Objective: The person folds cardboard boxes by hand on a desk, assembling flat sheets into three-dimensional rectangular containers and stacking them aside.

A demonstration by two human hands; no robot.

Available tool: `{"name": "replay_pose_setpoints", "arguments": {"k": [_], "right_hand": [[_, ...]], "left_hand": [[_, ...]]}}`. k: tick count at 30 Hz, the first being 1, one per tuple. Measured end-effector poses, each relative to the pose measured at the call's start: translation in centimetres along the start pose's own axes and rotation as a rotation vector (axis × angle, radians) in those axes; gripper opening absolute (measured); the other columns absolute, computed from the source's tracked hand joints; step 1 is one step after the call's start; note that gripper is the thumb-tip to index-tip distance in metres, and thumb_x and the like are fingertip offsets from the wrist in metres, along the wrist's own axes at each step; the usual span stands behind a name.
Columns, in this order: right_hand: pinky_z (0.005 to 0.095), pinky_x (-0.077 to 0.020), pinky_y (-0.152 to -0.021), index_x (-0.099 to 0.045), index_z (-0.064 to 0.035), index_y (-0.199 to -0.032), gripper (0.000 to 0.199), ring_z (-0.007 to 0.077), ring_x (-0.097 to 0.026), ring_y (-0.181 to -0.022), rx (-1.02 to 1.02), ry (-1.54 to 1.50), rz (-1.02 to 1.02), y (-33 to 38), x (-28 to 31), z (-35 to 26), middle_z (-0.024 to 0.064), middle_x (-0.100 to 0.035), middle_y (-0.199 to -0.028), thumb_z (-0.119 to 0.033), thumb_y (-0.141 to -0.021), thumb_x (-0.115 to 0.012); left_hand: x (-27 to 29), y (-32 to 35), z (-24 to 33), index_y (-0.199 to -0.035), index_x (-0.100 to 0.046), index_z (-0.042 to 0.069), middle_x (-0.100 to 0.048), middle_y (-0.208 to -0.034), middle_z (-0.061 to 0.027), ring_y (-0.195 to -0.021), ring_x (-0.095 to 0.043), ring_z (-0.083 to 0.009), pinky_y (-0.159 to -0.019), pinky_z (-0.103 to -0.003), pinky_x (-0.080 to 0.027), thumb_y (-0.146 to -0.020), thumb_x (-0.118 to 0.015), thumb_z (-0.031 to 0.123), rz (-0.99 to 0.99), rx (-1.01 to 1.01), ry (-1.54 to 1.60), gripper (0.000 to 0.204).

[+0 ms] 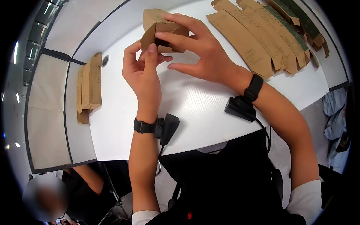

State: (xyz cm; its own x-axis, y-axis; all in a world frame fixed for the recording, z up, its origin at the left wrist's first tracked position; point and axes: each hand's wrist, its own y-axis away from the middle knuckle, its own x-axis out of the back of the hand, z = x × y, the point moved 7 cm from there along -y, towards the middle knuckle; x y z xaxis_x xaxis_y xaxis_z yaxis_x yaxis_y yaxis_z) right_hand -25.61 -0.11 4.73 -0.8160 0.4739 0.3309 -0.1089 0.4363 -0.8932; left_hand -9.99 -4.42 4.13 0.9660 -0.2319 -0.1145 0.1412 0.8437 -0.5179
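Note:
Above the white table I hold up a small brown cardboard box point(165, 26), partly folded, with a flap standing out at its near left side and a dark opening in its end. My left hand point(142, 67) grips the box from below and the left, thumb up against the flap. From the right, my right hand point(204, 48) has its fingers over the top and across the open end, touching the cardboard, its thumb held apart below. The far side of the box is hidden. Both wrists carry a black strap with a small black device.
Several flattened brown cartons point(247, 37) lie stacked at the right, some with green printing. A folded brown carton point(90, 84) stands by the left partition point(48, 108). A round cable hole point(105, 61) is in the white table point(116, 123). Another person point(82, 187) sits at lower left.

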Motion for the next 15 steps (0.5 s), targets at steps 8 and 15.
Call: {"name": "replay_pose_setpoints", "arguments": {"k": [8, 15], "right_hand": [[0.0405, -0.0575, -0.096, -0.07, -0.0175, -0.121, 0.051, 0.0323, -0.059, -0.121, 0.025, 0.031, 0.028, -0.5, 0.0, -0.9, 0.0058, -0.055, -0.141, -0.002, -0.074, -0.082], [0.0383, -0.0572, -0.095, -0.066, -0.0109, -0.115, 0.047, 0.0318, -0.059, -0.121, 0.068, 0.012, 0.032, -0.6, -0.2, -1.8, 0.0102, -0.055, -0.144, 0.001, -0.073, -0.083]], "left_hand": [[0.7, 0.1, 2.6, -0.109, -0.059, 0.002, -0.065, -0.105, -0.0097, -0.071, -0.059, -0.011, -0.06, -0.026, -0.053, -0.091, -0.074, 0.003, 0.028, -0.3, -0.294, 0.024], [-0.6, 1.1, 4.6, -0.103, -0.061, 0.004, -0.061, -0.104, -0.0092, -0.071, -0.055, -0.0121, -0.052, -0.023, -0.047, -0.08, -0.076, -0.011, -0.03, -0.746, -0.62, 0.032]]}}
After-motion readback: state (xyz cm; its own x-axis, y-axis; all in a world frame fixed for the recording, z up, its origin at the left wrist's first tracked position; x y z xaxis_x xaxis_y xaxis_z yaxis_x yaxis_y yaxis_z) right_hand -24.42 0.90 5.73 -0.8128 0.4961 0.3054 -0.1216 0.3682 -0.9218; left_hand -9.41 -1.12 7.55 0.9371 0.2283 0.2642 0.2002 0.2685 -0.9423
